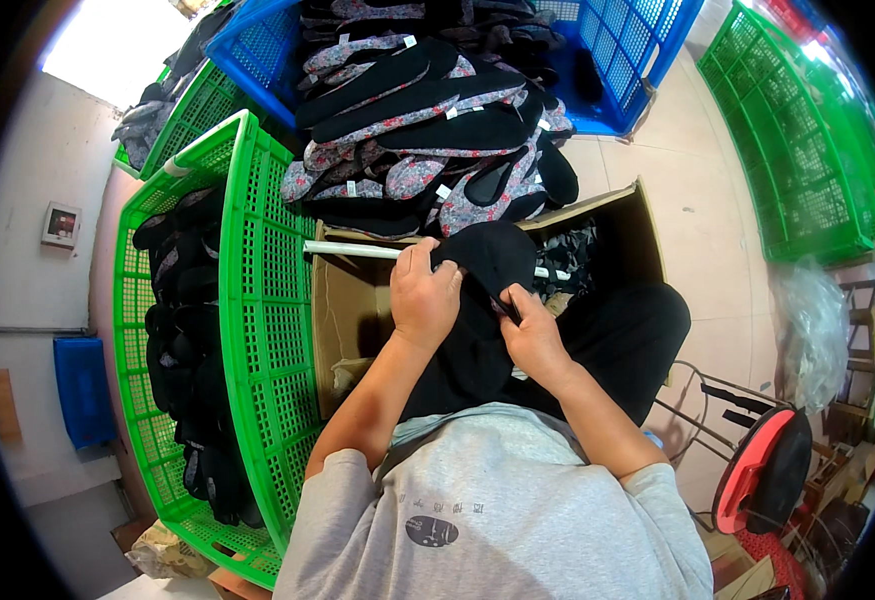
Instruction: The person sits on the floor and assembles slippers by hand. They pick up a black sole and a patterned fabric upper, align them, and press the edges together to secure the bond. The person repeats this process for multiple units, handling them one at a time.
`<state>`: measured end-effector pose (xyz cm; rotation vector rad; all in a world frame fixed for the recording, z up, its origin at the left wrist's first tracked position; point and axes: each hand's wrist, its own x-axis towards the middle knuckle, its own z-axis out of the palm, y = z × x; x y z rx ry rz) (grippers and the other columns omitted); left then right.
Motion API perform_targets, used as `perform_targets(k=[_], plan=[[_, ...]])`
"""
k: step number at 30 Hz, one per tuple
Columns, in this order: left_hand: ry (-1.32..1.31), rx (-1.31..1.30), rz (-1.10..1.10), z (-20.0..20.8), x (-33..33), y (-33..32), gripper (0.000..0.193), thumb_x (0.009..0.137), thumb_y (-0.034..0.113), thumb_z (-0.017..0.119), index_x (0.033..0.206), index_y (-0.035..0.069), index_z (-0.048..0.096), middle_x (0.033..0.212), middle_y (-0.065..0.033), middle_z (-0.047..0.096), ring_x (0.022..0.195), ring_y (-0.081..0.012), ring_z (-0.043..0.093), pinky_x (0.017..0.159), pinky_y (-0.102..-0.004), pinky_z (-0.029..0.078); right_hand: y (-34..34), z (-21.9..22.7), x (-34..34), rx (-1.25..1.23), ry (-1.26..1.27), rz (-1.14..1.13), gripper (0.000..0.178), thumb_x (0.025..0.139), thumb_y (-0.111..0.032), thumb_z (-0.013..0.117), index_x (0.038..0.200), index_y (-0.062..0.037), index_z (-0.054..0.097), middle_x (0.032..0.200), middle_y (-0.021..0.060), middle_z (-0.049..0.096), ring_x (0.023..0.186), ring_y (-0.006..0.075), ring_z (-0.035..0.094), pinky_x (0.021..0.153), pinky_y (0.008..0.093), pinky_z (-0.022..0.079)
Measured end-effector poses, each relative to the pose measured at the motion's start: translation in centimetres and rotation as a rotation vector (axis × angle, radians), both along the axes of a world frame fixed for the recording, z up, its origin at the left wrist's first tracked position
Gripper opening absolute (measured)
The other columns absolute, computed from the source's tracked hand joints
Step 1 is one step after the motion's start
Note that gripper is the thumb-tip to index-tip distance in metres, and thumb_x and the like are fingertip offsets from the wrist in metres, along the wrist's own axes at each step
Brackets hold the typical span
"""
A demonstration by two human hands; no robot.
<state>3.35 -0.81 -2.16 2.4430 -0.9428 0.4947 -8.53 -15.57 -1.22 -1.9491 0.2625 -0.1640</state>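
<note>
A black slipper (492,255) is between my hands above my lap, its rounded end pointing away from me. My left hand (424,298) is closed on its left side, fingers curled at the edge. On the lower right edge, my right hand (533,335) pinches it with the thumb on top. A white rod (352,249) runs crosswise at the slipper, coming out on both sides; I cannot tell whether it passes inside or underneath. Below is an open cardboard box (357,300), with dark scraps (569,250) in its right part.
Floral slippers with black soles (412,130) are heaped ahead, by a blue crate (627,60). A green crate (272,300) at my left holds black slippers (192,350). Another green crate (787,140) stands far right. A red and black stool seat (765,470) is at the near right.
</note>
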Motion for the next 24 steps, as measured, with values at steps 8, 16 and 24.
perform_targets(k=[8, 16, 24], plan=[[-0.079, 0.223, 0.160, -0.5, 1.3, -0.7, 0.008, 0.073, 0.011, 0.068, 0.076, 0.004, 0.069, 0.125, -0.0130, 0.059, 0.115, -0.0312, 0.054, 0.090, -0.0430, 0.042, 0.7, 0.5, 0.8, -0.021, 0.058, 0.000, 0.025, 0.081, 0.006, 0.061, 0.102, -0.0037, 0.052, 0.096, 0.0186, 0.060, 0.092, 0.0433, 0.054, 0.078, 0.0483, 0.045], [0.067, 0.497, 0.196, -1.5, 2.5, -0.7, 0.017, 0.077, 0.013, 0.062, 0.079, 0.004, 0.076, 0.144, -0.0133, 0.050, 0.121, -0.0291, 0.048, 0.097, -0.0491, 0.037, 1.4, 0.6, 0.8, -0.056, 0.031, 0.010, 0.023, 0.081, 0.005, 0.061, 0.101, -0.0042, 0.052, 0.093, 0.0205, 0.060, 0.091, 0.0430, 0.054, 0.077, 0.0480, 0.045], [0.159, 0.331, -0.014, -1.2, 3.5, -1.2, 0.023, 0.080, 0.010, 0.058, 0.088, -0.004, 0.074, 0.136, -0.0146, 0.058, 0.123, -0.0297, 0.054, 0.096, -0.0413, 0.046, 1.2, -0.9, 0.2, -0.124, -0.023, -0.065, 0.021, 0.080, 0.001, 0.056, 0.099, -0.0064, 0.057, 0.093, 0.0208, 0.062, 0.091, 0.0441, 0.056, 0.078, 0.0499, 0.048]])
